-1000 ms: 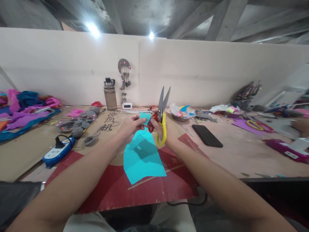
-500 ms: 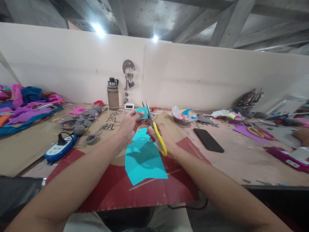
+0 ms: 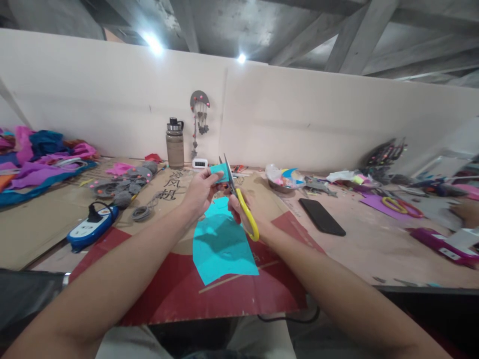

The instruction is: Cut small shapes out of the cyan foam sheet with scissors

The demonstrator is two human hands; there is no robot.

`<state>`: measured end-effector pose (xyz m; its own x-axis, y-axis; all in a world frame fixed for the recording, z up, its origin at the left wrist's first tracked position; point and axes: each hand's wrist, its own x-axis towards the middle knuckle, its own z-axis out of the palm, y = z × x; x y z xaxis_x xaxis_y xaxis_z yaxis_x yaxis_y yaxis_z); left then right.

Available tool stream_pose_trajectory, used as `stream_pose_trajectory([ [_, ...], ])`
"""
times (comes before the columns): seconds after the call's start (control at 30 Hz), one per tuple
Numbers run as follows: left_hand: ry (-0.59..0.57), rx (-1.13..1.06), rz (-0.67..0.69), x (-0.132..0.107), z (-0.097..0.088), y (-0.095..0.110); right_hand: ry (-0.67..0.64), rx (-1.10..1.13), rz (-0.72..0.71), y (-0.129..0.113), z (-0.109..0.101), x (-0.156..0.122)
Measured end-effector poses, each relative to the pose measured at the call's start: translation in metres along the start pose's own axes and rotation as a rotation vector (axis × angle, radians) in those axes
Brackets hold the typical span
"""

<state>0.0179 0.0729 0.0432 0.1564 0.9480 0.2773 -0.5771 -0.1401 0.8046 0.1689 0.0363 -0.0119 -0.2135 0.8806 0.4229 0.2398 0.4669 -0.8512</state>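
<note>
Between the thumb and fingers of my left hand (image 3: pixel 201 192) is a small turquoise piece (image 3: pixel 219 173), thin like felt or paper. My right hand (image 3: pixel 241 207) grips yellow-handled scissors (image 3: pixel 245 212), blades pointing up and slightly parted at the right edge of that piece. Below both hands lies a larger turquoise sheet (image 3: pixel 224 249), its far end partly hidden behind my fingers. It rests on a red and brown cardboard sheet (image 3: pixel 164 294).
A blue power strip (image 3: pixel 92 229) and coiled grey cord (image 3: pixel 141 213) lie left. A water bottle (image 3: pixel 174 144) stands behind. To the right are a black phone (image 3: pixel 322 217), a bowl (image 3: pixel 282 185) of scraps, other scissors (image 3: pixel 394 205) and another person's hand (image 3: pixel 467 212).
My hands, the small turquoise piece and the scissors keep nearly the same position. The view has shifted very slightly.
</note>
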Motion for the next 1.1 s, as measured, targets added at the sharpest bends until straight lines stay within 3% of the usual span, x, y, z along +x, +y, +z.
stream_pose_trajectory([
  [0.2, -0.013, -0.012, 0.001, -0.002, 0.0, 0.0, 0.014, 0.016, -0.046, 0.007, 0.002, 0.0],
  [0.47, -0.026, -0.007, 0.002, 0.0, -0.002, -0.001, 0.015, 0.152, -0.004, -0.002, 0.005, -0.003],
  [1.1, -0.031, 0.031, 0.026, 0.0, -0.002, 0.001, 0.027, 0.073, 0.009, -0.008, 0.002, -0.004],
])
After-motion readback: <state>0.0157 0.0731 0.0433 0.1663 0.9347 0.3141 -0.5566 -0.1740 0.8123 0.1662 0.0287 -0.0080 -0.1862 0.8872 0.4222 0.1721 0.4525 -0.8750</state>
